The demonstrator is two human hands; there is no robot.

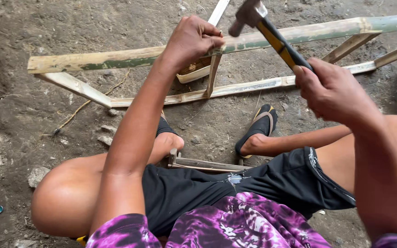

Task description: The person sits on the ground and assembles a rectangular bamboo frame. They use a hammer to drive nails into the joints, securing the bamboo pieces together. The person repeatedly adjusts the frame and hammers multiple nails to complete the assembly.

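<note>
The person is sitting low over a dirt floor (pixel 19 110), knees spread, working on a bamboo frame (pixel 116 59) that is lying across the ground from nine o'clock to three o'clock. The left hand (pixel 191 40) is reaching forward to about twelve o'clock, its fingers (pixel 207 39) closing narrowly where a thin upright strip (pixel 213 76) is meeting the thick green-streaked top rail, apparently pinching something small there, though what exactly is too small to tell. The right hand (pixel 331 92), at two o'clock, is wrapping its fingers tightly around the black-and-yellow handle of a hammer (pixel 272 36), whose metal head is hanging raised just beside the joint, a little to its one o'clock side. A lower rail (pixel 235 87) is running parallel beneath the top one, with slanted braces joining the two at either end. Sandalled feet (pixel 260 126) are resting near the lower rail, and another small wooden piece (pixel 203 164) is lying between the legs at six o'clock. Judging by the poised head and the pinched fingers, the nailing of the strip to the rail is the step in hand; the coming blow is calling for a short, square strike on the joint, with the left fingertips kept out of the way.
</note>
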